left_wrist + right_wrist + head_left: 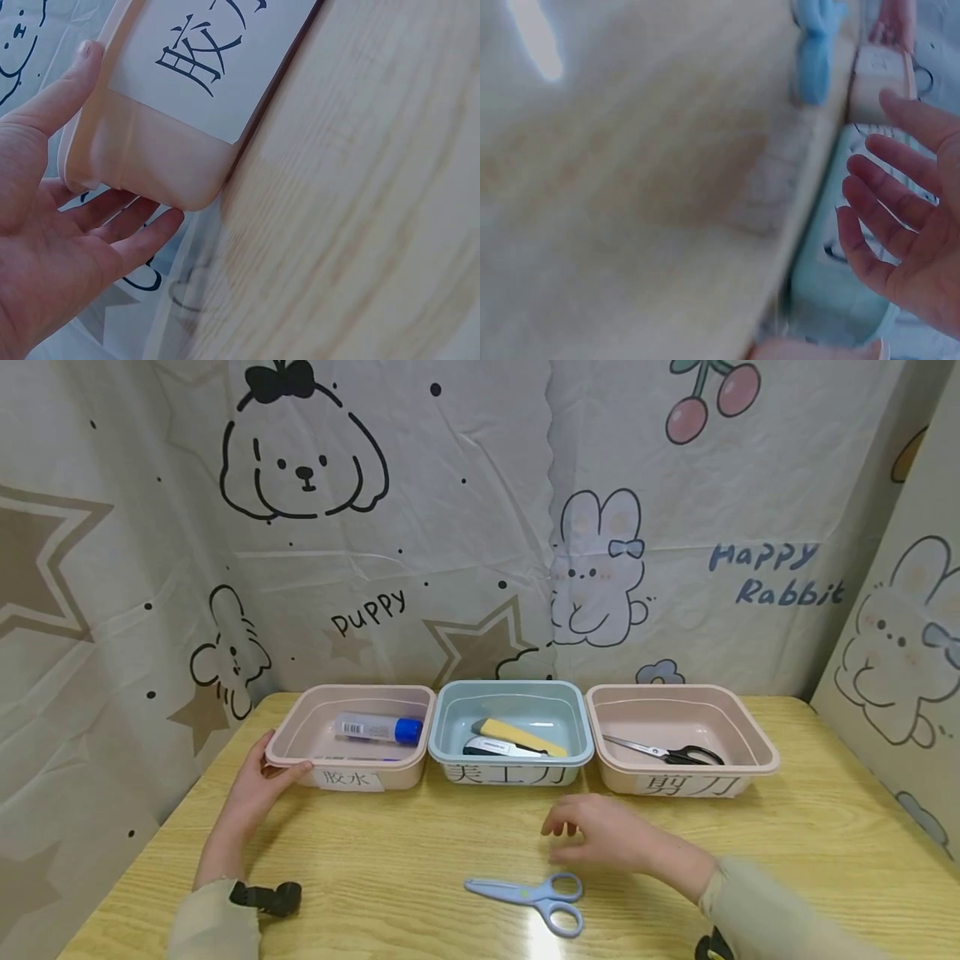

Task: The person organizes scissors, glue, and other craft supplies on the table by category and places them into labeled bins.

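At the left pink bin (405,774), my left hand (251,787) grips the near left corner, with the thumb on the front rim and the fingers round the side wall (139,154). My right hand (600,833) holds nothing, its fingers loosely bent and spread apart. It hovers in front of the blue bin (442,752), just above blue scissors (528,893) in the head view. The scissors lie on the table with blades pointing left. A clear glue bottle with a blue cap (378,727) lies in the left bin; a second item there is mostly hidden by the front wall.
The blue bin has a yellow utility knife (517,736) and a white utility knife (498,747). Black-handled scissors (667,753) lie in the right pink bin (761,752). The three labelled bins stand side by side before a patterned curtain (465,527).
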The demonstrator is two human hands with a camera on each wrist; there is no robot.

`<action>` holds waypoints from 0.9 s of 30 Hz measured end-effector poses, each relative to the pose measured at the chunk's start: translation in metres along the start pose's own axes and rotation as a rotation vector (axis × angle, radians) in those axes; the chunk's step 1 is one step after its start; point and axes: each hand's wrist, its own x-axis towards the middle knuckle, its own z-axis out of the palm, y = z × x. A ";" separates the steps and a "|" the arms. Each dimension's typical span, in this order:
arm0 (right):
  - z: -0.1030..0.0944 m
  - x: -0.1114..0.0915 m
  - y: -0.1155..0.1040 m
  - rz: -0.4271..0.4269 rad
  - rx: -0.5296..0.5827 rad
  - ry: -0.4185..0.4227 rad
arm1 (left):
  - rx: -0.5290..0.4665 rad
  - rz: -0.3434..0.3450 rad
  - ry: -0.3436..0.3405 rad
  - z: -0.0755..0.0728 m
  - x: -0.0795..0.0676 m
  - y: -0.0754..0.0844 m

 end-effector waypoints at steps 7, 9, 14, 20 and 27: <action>0.020 -0.005 -0.018 -0.004 -0.058 -0.116 | -0.014 -0.005 0.006 0.000 0.000 -0.002; 0.023 -0.005 -0.022 -0.003 -0.069 -0.130 | -0.018 -0.008 0.007 0.000 0.001 -0.002; 0.026 -0.005 -0.028 -0.005 -0.098 -0.143 | -0.018 -0.017 0.004 0.000 0.002 -0.003; 0.027 -0.004 -0.028 -0.004 -0.053 -0.156 | -0.008 -0.019 0.004 0.000 0.002 -0.004; 0.028 -0.004 -0.028 -0.010 0.000 -0.149 | -0.001 -0.009 0.011 0.001 0.000 -0.003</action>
